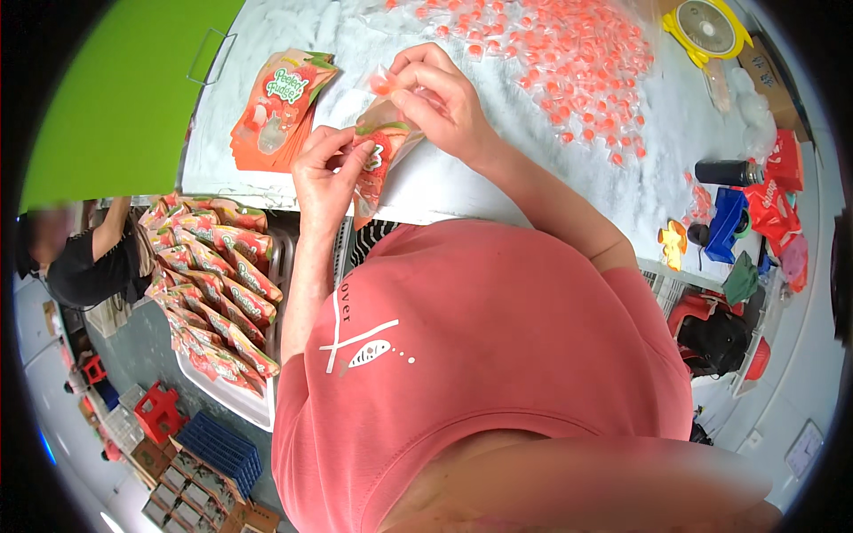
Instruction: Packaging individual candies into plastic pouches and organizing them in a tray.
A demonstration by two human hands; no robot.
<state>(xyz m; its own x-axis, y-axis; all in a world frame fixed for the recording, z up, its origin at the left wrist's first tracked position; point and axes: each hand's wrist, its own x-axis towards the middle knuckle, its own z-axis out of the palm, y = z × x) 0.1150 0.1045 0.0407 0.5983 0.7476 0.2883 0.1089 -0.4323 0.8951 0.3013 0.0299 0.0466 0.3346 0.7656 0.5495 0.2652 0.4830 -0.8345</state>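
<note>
My left hand (327,169) pinches a red-orange printed pouch (380,158) near its upper part, over the front edge of the table. Above the pouch's top, my right hand (444,99) is closed with a small clear-wrapped red candy (384,83) at its fingertips. Whether that hand also touches the pouch's rim is hard to see. Left of the hands lies a stack of flat pouches (277,111) of the same print. Many wrapped red candies (582,67) are spread over the far right part of the white table (444,191).
Left of me, a white tray (268,410) holds rows of plump pouches. Beyond it is another person's dark sleeve (89,271). A yellow fan (708,28), a dark bottle (729,172) and a blue tape dispenser (729,224) stand at the right. A green panel (115,98) borders the table's left.
</note>
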